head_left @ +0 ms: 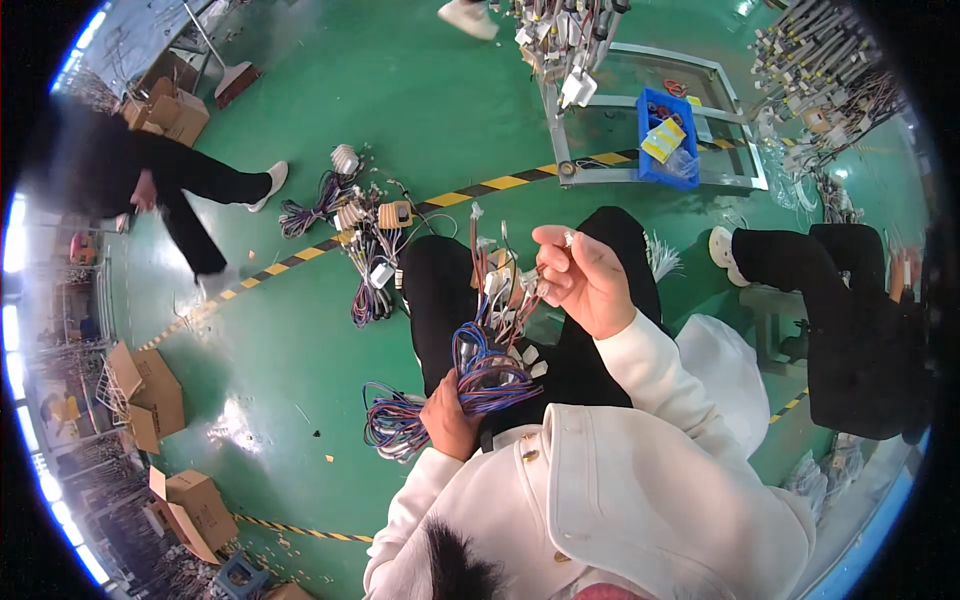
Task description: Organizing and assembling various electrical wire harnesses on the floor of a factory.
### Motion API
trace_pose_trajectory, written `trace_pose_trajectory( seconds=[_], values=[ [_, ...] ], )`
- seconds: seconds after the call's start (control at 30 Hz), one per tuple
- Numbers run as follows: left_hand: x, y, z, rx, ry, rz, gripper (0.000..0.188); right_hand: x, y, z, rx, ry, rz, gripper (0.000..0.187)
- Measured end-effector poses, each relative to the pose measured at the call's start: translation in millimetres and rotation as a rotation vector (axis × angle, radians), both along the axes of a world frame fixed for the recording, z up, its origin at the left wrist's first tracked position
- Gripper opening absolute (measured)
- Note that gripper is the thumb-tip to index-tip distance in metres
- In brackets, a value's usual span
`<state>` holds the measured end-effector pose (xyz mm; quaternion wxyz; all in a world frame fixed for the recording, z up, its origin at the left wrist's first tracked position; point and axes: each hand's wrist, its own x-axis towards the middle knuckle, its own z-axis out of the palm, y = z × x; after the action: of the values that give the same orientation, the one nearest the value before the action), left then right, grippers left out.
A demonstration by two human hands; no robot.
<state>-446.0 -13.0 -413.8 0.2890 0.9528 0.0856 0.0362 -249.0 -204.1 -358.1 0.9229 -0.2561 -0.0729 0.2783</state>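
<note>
My left hand (450,417) is closed around a coiled wire harness (497,385) of blue, red and purple wires, resting over my lap. Loose wire ends with white connectors rise from the bundle between my knees. Above my right thigh, my right hand (590,280) has thumb and fingers pinched together. At its fingertips shows a small whitish connector (569,239), too small to make out fully. Several brown and white wires lead up beside these fingers. Another part of the coil (392,420) hangs out to the left of my left hand.
More wire harnesses (372,290) lie on the green floor ahead-left, by striped tape. A blue bin (668,140) stands on a metal frame (605,178), near hanging harnesses (575,45). Cardboard boxes (160,395) stand left. One person (170,180) is at left, another (840,320) sits at right.
</note>
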Motion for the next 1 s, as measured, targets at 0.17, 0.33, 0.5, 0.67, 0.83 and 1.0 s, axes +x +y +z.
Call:
trace_pose_trajectory(
  seconds=[0.17,0.33,0.5,0.67,0.83,1.0],
  values=[
    [1,0,2,0.001,-0.004,-0.005,0.080,-2,7,0,-0.027,-0.041,-0.016,0.046],
    [3,1,3,0.007,-0.013,-0.009,0.077,-2,11,-2,-0.111,-0.031,-0.059,0.046],
    [4,-1,6,-0.006,-0.007,0.001,0.071,1,3,2,-0.127,-0.024,-0.033,0.044],
    [4,-1,5,0.020,-0.038,0.001,0.071,-3,9,7,-0.209,-0.029,-0.076,0.043],
    [2,-1,3,0.019,-0.047,0.007,0.071,-6,14,10,-0.170,-0.045,-0.074,0.041],
    [2,1,2,0.026,-0.021,-0.004,0.073,-7,12,9,-0.159,-0.106,-0.027,0.042]
  ],
)
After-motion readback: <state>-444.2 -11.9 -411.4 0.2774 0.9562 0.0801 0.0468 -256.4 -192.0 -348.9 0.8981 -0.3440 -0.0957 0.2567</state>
